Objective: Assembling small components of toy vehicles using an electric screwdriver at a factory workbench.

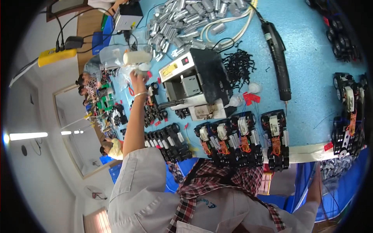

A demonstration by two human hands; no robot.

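Note:
My left hand (136,80) reaches far out over the blue table, left of a black and white box-shaped machine (211,73). Its fingers are closed on something small and greyish that I cannot make out, beside a whitish cylindrical container (136,57) and clear plastic bags. Of my right arm only the forearm (315,188) shows, low at the right; the hand is hidden near the table's edge. In front of me several toy-car-like chassis (244,134) with black wheels, silver cylinders and orange wires stand in a row along the near edge.
A heap of silver cylinders (186,23) lies at the back, beside a coiled pale cable (229,19). A black electric screwdriver (278,58) points down with its bit towards the chassis. Black screws or small rods (239,64) lie in a pile. More wheeled chassis (349,108) stand at right.

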